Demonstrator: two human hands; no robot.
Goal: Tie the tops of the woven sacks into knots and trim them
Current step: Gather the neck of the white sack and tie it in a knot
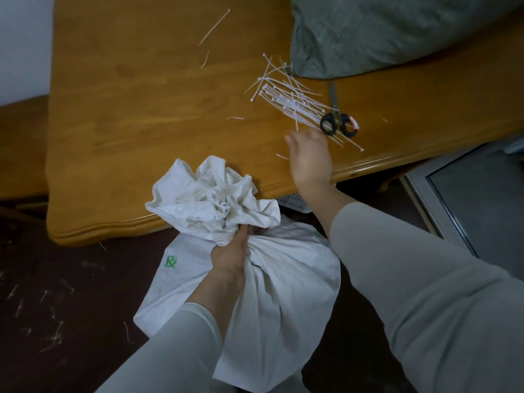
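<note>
- The white woven sack (272, 293) stands on the dark floor (56, 293) against the near edge of the wooden surface (141, 109), with a green printed character on its left side.
- The left hand (231, 255) is clenched around the gathered neck of the sack, and the loose top (209, 194) fans out crumpled above the fist, partly overlapping the surface's edge.
- The right hand (310, 157) reaches over the surface with its fingers loosely curled, at the near end of a pile of white cable ties (292, 100); whether it pinches one I cannot tell, since the fingertips are hidden behind the back of the hand.
- Black-handled scissors (337, 120) lie just beside the pile on its right, blades pointing away from the person toward a grey-green sack (382, 32) resting on the far right of the surface.
- A few single ties and short cut ends (215, 26) lie scattered across the surface, well apart from the pile.
- More pale snippets (54, 336) litter the floor at lower left.
- Both arms wear pale long sleeves (411, 293).
</note>
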